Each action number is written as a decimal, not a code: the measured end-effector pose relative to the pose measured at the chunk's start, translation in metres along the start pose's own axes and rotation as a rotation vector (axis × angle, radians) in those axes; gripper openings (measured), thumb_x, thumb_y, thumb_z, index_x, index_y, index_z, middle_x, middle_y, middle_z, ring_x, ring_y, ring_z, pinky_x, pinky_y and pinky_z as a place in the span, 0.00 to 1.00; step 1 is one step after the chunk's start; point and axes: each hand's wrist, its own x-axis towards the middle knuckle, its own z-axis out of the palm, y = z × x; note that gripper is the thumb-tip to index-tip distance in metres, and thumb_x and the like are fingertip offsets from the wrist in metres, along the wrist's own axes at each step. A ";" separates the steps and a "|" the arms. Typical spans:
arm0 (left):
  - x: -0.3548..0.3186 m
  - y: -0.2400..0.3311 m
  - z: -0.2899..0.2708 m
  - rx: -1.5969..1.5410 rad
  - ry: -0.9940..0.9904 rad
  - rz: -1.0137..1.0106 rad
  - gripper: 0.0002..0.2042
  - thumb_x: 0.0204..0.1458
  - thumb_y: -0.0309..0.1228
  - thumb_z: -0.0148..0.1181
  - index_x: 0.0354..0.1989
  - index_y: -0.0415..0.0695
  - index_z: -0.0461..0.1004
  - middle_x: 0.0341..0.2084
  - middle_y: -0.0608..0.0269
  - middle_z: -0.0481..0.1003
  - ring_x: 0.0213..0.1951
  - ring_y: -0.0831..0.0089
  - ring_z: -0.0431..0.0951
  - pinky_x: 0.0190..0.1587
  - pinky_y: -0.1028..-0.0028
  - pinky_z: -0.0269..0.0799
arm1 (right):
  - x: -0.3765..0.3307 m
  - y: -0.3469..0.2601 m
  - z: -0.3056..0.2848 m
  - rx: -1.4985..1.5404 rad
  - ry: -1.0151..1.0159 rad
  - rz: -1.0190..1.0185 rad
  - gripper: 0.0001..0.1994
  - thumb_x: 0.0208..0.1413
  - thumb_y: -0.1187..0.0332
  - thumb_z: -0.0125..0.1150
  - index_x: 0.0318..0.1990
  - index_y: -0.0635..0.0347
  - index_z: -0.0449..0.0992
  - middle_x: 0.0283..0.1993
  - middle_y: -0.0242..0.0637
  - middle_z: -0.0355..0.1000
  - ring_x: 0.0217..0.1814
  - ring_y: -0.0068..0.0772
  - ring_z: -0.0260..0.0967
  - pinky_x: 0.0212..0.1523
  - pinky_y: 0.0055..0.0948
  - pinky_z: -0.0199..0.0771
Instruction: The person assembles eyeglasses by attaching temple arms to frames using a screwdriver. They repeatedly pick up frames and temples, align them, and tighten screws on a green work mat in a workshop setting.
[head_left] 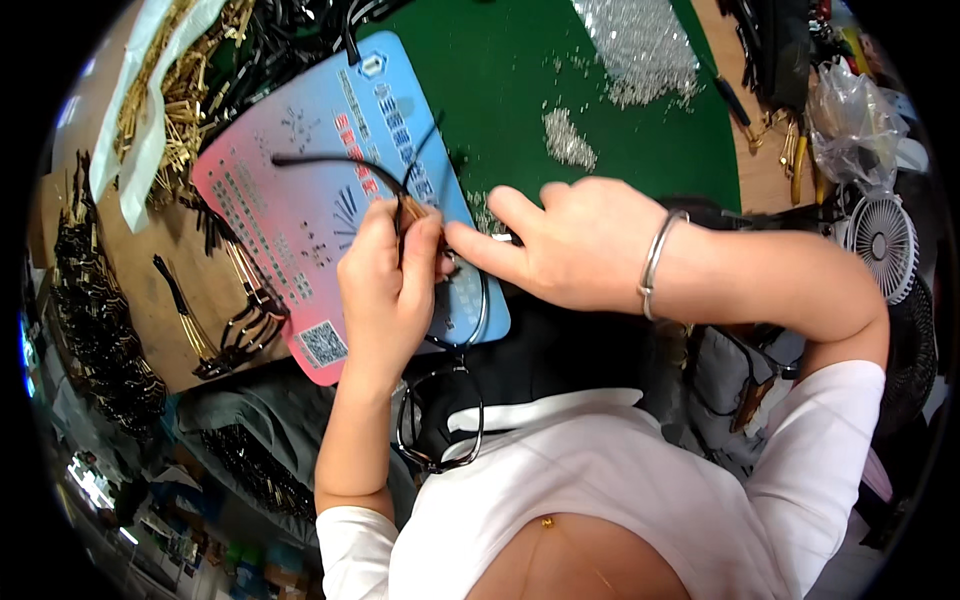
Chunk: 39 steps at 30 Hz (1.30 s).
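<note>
My left hand (388,280) is closed around a dark eyeglass frame (482,405), its thumb and fingers pinched near a hinge. One rim hangs down over my lap, and the dark temples (335,159) stick out above the hand. My right hand (575,245) comes in from the right with two fingers stretched out and apart. Its lower fingertip reaches the frame beside my left fingers; whether it touches is hard to tell. I make out nothing held in it. Beneath the hands lies a pink and blue printed mat (290,220).
Small clear and silvery pieces (570,140) lie on the green surface (480,90), by a clear bag (640,40) of them. Gold and black temples (185,120) are heaped at left. A white fan (880,240) and a crumpled plastic bag (855,125) are at right.
</note>
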 end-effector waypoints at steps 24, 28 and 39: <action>-0.023 -0.034 -0.030 0.043 0.320 0.179 0.03 0.55 0.23 0.51 0.35 0.37 0.69 0.36 0.57 0.74 0.38 0.75 0.72 0.43 0.77 0.67 | -0.040 0.002 -0.006 0.240 -0.067 0.395 0.34 0.42 0.80 0.50 0.62 0.53 0.55 0.36 0.46 0.58 0.27 0.44 0.66 0.29 0.37 0.70; -0.013 -0.023 -0.035 0.331 0.275 0.223 0.02 0.48 0.18 0.56 0.30 0.35 0.73 0.31 0.56 0.74 0.38 0.68 0.73 0.42 0.75 0.67 | -0.035 0.002 -0.007 0.194 -0.131 0.406 0.34 0.41 0.80 0.51 0.62 0.52 0.55 0.37 0.47 0.59 0.27 0.45 0.66 0.29 0.37 0.71; -0.066 -0.021 -0.029 0.429 0.017 0.618 0.11 0.35 0.25 0.67 0.29 0.41 0.74 0.29 0.58 0.76 0.36 0.62 0.77 0.43 0.64 0.74 | -0.037 0.000 -0.004 0.063 -0.140 0.319 0.30 0.42 0.76 0.54 0.58 0.51 0.60 0.37 0.45 0.60 0.25 0.42 0.67 0.23 0.33 0.71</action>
